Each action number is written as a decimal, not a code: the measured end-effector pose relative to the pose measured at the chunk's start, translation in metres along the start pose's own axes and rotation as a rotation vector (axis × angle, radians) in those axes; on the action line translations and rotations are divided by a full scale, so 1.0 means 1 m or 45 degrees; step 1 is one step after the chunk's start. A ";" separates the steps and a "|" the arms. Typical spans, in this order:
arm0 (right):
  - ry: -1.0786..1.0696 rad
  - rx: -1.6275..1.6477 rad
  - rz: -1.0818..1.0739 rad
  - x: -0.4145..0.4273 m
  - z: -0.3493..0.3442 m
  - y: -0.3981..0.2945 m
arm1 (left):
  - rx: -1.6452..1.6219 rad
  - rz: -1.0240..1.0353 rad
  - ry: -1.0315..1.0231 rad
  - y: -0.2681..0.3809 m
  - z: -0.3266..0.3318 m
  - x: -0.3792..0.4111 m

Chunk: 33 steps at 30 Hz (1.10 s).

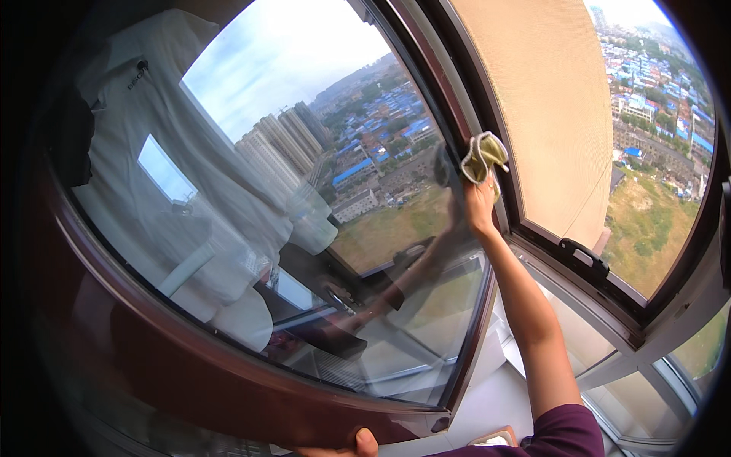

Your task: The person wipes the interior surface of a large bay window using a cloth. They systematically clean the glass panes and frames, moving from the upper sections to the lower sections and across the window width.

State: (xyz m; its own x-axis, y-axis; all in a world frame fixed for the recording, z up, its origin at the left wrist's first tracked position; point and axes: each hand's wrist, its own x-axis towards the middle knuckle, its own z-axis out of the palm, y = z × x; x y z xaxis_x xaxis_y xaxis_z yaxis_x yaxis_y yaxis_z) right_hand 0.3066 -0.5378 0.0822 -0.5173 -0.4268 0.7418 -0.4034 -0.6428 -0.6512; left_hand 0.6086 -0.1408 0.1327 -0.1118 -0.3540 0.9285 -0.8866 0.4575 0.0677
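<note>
My right hand (481, 200) is raised at the far edge of an opened casement window sash, shut on a green cloth with a pale edge (484, 157). The cloth touches the dark sash frame (448, 108). My left hand (357, 445) grips the near bottom edge of the brown sash rail (257, 394), its thumb on top; its other fingers are mostly hidden. Between the hands lies the large glass pane (388, 228), which mirrors my arm, a white garment and the buildings outside.
To the right is a fixed window frame (614, 300) with a black handle (583, 258). A beige outer wall (548, 125) and a high view over a town lie beyond. White sills and lower panes (645, 400) are at the lower right. A white tiled floor (497, 405) shows below.
</note>
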 end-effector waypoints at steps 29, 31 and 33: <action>-0.825 0.501 -0.158 -0.190 -0.080 -0.265 | -0.340 0.133 0.215 0.025 -0.012 0.034; -0.801 0.512 -0.347 -0.177 -0.081 -0.284 | -0.437 0.088 0.247 0.023 -0.013 0.032; -0.931 0.460 -0.374 -0.150 -0.078 -0.291 | -0.428 0.100 0.262 0.023 -0.015 0.035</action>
State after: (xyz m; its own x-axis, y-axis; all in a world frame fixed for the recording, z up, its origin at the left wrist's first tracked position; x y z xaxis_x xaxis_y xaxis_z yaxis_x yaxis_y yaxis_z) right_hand 0.4431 -0.2371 0.1478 0.2351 -0.4343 0.8696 -0.1162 -0.9008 -0.4184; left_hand 0.5912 -0.1302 0.1723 -0.0509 -0.1526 0.9870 -0.6792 0.7298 0.0778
